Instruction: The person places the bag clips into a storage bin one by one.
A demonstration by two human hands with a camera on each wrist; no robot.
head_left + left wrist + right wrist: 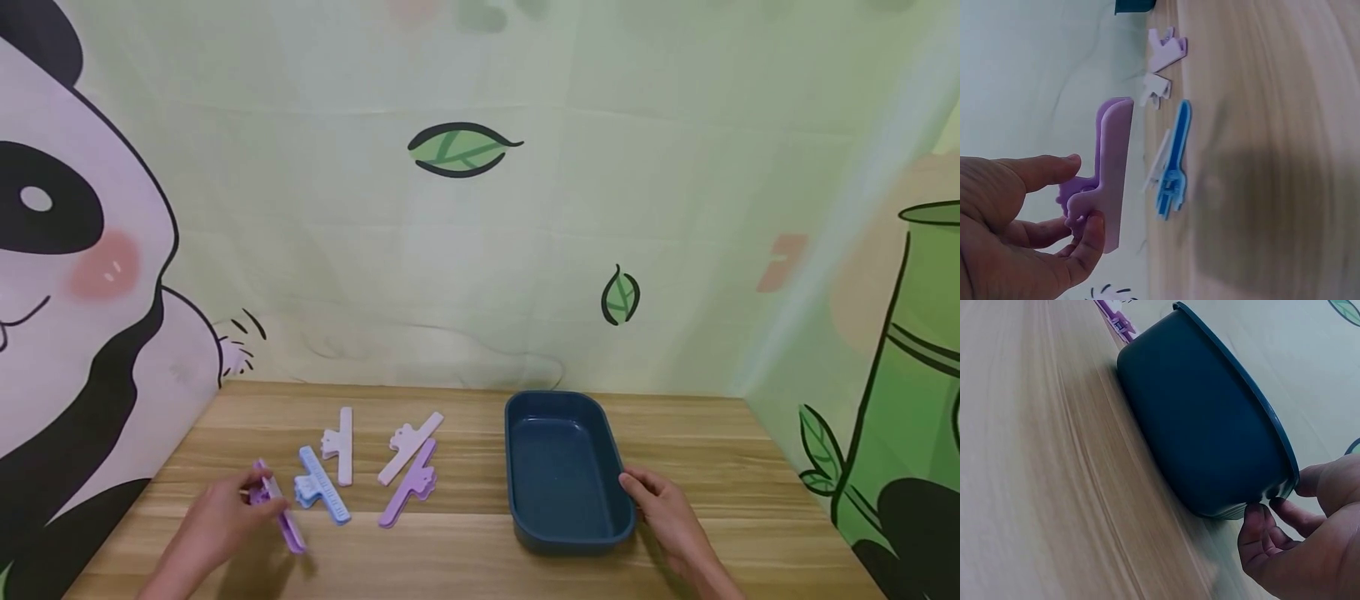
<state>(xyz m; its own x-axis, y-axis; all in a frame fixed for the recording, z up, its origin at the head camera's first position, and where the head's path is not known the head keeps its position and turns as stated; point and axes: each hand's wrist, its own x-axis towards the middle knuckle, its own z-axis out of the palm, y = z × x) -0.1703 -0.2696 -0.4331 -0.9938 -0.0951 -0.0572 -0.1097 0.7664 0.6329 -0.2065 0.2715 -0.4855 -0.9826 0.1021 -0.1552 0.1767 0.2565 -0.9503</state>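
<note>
My left hand (217, 523) pinches a purple plastic bag clip (291, 532) between thumb and fingers, above the left side of the table. In the left wrist view this clip (1116, 175) stands with its long bar upright, fingertips on its handle part. A blue clip (328, 495) with scale marks lies just right of that hand. Over at the dark blue plastic bin (573, 546), my right hand (671, 518) grips the right side, thumb at the rim. The right wrist view shows the fingers against the outer wall of the bin (1204, 419).
Between hand and bin lie a white clip (346, 450), a pale pink clip (412, 450) and another purple clip (405, 498), the latter two close together. Behind the wooden table (450, 575) hangs a printed cloth (315, 208) with a panda and leaves.
</note>
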